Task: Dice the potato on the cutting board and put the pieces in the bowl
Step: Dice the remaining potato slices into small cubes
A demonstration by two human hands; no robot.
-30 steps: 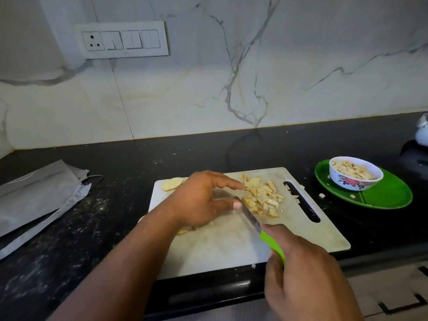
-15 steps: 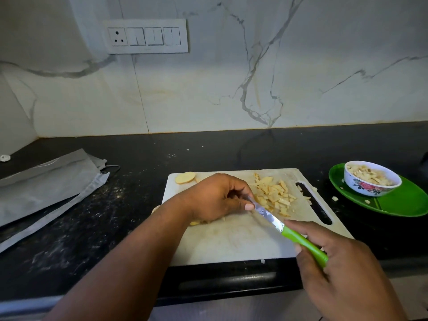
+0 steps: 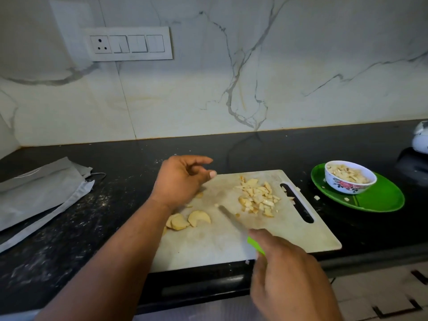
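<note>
A white cutting board (image 3: pixel 208 246) lies on the black counter. A pile of diced potato (image 3: pixel 258 198) sits on its right half, and a few potato slices (image 3: pixel 188 220) lie at its left. My left hand (image 3: pixel 180 179) hovers over the board's far left corner, fingers loosely spread, holding nothing. My right hand (image 3: pixel 287 272) grips the green handle of a knife (image 3: pixel 234 218), whose blade points toward the board's middle, between slices and dice. A white floral bowl (image 3: pixel 349 180) with diced potato stands on a green plate (image 3: pixel 379 200) to the right.
Grey folded bags (image 3: pixel 39 193) lie at the left on the counter. A white appliance (image 3: pixel 420 137) is at the far right edge. Stray potato bits lie near the board's handle slot (image 3: pixel 297 203) and on the plate. A marble wall with a switch panel (image 3: pixel 129 44) stands behind.
My left hand has lifted off the potato slices and moved back, uncovering them. The knife has drawn away from the left hand's fingertips, toward the board's front.
</note>
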